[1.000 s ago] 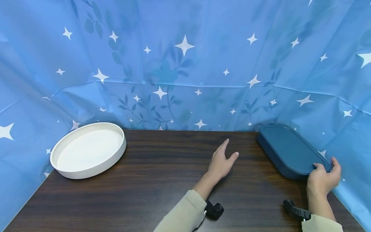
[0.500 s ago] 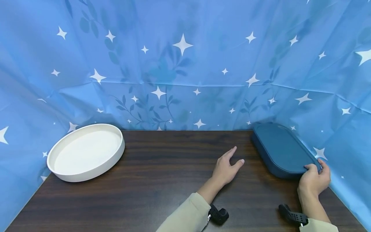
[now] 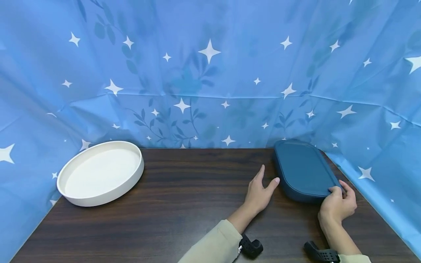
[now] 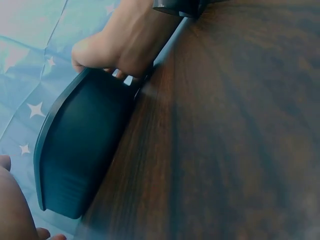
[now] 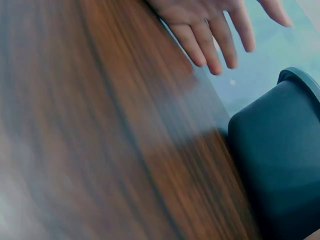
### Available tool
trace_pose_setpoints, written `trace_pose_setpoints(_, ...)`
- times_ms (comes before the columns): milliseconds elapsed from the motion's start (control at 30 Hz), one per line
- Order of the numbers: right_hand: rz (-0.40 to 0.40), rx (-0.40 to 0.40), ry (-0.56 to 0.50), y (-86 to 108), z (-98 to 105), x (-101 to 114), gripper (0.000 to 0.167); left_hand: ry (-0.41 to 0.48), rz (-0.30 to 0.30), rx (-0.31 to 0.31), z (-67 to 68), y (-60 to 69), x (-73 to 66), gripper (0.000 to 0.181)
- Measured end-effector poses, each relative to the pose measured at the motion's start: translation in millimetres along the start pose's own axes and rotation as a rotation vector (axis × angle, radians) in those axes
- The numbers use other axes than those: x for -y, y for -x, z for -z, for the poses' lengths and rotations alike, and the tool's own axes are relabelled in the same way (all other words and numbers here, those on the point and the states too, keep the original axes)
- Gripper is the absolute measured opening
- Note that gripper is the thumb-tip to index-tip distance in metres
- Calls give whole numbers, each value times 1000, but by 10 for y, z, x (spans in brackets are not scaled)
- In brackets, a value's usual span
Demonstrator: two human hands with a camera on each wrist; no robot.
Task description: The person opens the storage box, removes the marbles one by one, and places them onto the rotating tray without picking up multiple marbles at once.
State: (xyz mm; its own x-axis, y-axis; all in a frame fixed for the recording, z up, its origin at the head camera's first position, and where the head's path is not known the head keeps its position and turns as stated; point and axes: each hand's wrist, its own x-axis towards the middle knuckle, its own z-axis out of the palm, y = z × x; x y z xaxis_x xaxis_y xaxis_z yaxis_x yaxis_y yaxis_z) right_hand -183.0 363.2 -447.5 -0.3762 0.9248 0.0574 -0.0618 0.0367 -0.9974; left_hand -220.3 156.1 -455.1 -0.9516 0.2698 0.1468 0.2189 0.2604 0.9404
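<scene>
A dark blue lidded box (image 3: 306,168) with rounded corners lies on the table at the right in the head view. My right hand (image 3: 337,206) grips its near right corner, the thumb on the lid's edge and the fingers around the side. In the left wrist view the right hand (image 4: 125,42) is seen at one end of the box (image 4: 85,145). My left hand (image 3: 258,195) is held just left of the box, fingers extended and thumb spread, apart from it. The right wrist view shows the left hand (image 5: 210,27) with straight fingers beyond the box (image 5: 280,150).
A round white tray (image 3: 102,173) with a raised rim stands at the left of the dark wood table (image 3: 184,219). A blue curtain (image 3: 210,80) with white stars hangs along the back and both sides.
The box has slid left, away from the right curtain, with my right hand holding its corner. My left hand has shifted slightly right and nearer, so the gap to the box has narrowed.
</scene>
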Motion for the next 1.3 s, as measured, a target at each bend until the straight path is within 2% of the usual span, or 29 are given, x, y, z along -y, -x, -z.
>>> trace_pose_setpoints(167,7,46,48,150,-62,-12,46,51,-1,-14,18,17,18,71)
trace_pose_setpoints(333,48,122,146,259,-60,-14,49,67,-37,-25,43,28,29,70)
trace_pose_setpoints(433,72,180,205,318,-48,-25,50,86,-38,-19,55,47,37,69)
trace_pose_setpoints(600,113,271,208,415,-82,-49,49,116,-20,-20,128,80,72,69)
trace_pose_setpoints(800,207,397,313,456,-144,-6,51,112,-25,-37,275,59,104,68)
trace_pose_setpoints(1000,184,584,335,593,-190,33,59,152,-21,-26,502,95,169,66)
trace_pose_setpoints(1200,257,653,338,762,-283,8,60,164,-32,-37,774,147,234,65)
trace_pose_setpoints(1300,262,694,332,843,-339,12,61,161,-40,-57,886,173,276,66)
